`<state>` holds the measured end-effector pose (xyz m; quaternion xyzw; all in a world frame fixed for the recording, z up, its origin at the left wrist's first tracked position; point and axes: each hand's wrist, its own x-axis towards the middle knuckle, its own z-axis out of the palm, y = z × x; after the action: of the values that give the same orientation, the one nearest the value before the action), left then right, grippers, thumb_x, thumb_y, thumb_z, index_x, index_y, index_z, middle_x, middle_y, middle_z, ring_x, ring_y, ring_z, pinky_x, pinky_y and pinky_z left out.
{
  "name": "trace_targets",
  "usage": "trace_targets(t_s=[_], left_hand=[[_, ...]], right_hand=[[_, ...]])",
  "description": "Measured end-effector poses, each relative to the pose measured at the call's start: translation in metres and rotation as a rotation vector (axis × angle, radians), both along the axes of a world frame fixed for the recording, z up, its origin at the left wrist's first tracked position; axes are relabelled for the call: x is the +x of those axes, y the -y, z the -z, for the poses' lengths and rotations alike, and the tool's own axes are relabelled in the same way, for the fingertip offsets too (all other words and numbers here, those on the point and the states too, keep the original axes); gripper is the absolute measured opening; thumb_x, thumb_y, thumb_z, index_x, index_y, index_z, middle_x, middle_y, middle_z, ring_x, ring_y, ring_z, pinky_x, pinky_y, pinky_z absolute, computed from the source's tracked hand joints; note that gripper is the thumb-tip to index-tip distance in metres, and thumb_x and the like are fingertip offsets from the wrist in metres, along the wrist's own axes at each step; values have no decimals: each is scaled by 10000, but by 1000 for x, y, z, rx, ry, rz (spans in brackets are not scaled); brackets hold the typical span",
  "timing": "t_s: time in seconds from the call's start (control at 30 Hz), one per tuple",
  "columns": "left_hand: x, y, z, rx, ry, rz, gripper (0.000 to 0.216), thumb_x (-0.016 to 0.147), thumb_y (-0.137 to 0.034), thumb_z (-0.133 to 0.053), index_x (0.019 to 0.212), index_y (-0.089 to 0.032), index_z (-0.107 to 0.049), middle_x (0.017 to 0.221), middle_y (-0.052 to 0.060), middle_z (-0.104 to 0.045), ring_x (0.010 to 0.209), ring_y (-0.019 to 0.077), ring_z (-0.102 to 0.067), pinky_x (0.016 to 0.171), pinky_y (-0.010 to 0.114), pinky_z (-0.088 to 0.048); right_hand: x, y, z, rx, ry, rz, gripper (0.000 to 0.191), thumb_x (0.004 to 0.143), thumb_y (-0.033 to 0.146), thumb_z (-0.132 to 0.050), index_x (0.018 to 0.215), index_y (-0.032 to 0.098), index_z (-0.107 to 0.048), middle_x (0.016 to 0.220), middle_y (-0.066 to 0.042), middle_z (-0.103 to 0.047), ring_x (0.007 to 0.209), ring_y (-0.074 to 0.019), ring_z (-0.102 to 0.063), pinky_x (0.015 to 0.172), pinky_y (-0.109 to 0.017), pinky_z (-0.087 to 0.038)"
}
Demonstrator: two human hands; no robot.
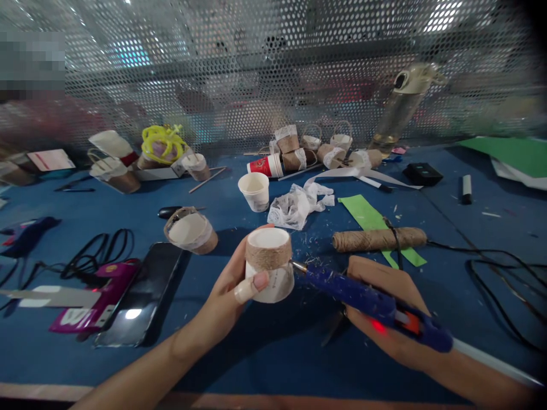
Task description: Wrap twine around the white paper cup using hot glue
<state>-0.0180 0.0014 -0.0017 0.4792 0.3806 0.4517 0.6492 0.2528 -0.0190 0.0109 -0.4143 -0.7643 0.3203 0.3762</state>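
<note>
Gripped in your left hand (231, 290), the twine-wrapped cup (270, 265) stands upright near the front edge of the desk (273, 359); your right hand (380, 279) clasps the glue gun (359, 295), its nozzle touching the cup's right side.

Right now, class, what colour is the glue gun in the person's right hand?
The glue gun is blue, seen best in the head view.

rough twine-wrapped paper cup (269, 264), glossy plastic glue gun (371, 302)
</note>
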Motion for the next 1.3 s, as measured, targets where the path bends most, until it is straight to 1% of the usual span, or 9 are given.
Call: trace_targets(t_s=[0.17,0.37,0.5,0.57,0.7,0.8,0.97,1.17,1.3], left_hand=[[1,1,-1,-6,2,46,738,918,-454,-697,1588,-317,-421,1228,95,-723,1152,311,-643,1079,437,-447],[1,2,-1,-2,-7,-36,743,882,-487,-734,1558,-302,-488,1187,93,-743,1252,332,-607,1078,398,-465],[1,1,-1,-25,11,-36,712,894,-468,-730,1553,-340,-492,1303,68,-708,1193,299,-651,1016,364,-514],[2,0,-2,-28,0,-41,717,889,-478,-738,1549,-333,-499,1357,68,-691,1189,295,-655,1026,363,-509],[5,0,-6,-30,-43,-30,752,871,-493,-761,1549,-294,-502,1431,92,-669,1315,346,-593,1098,396,-460],[5,0,-8,-35,-36,-20,762,858,-499,-772,1541,-280,-514,1454,103,-659,1363,377,-559,1103,414,-458],[3,0,-4,-39,2,-32,666,875,-478,-747,1490,-281,-584,1311,86,-729,1216,325,-651,1009,369,-519],[0,-1,0,-59,54,8,688,882,-503,-729,1507,-273,-557,1360,107,-712,1178,327,-689,938,355,-552],[1,-1,-1,-76,56,28,668,889,-507,-716,1488,-248,-571,1200,115,-767,1019,302,-734,903,380,-563]], right_hand=[[-5,3,-7,-24,-15,-6,325,828,123,-613,690,228,-339,661,35,-462,549,-123,-460,539,-305,-303],[-5,4,-4,-56,-1,56,292,813,108,-613,698,231,-375,686,31,-466,562,-130,-472,553,-308,-315],[-4,3,-3,-72,-36,42,284,825,118,-611,709,232,-378,690,26,-469,574,-134,-456,554,-309,-305],[-4,3,-4,-75,-40,36,288,825,122,-615,707,231,-376,685,27,-465,569,-131,-447,554,-311,-298],[-4,4,-5,-73,-24,8,303,822,132,-619,694,227,-362,675,37,-447,557,-120,-444,553,-311,-291],[-4,5,-5,-72,-20,1,305,840,124,-613,694,224,-365,672,43,-457,558,-115,-451,556,-304,-297],[-4,5,-5,-84,-23,37,269,842,93,-582,703,227,-395,680,38,-471,564,-118,-469,560,-301,-317],[-5,2,-7,-132,-69,65,256,813,133,-603,670,235,-418,649,35,-489,536,-125,-466,519,-298,-330],[-6,2,1,-173,-67,170,212,847,180,-620,675,248,-519,630,26,-542,532,-150,-514,512,-301,-419]])
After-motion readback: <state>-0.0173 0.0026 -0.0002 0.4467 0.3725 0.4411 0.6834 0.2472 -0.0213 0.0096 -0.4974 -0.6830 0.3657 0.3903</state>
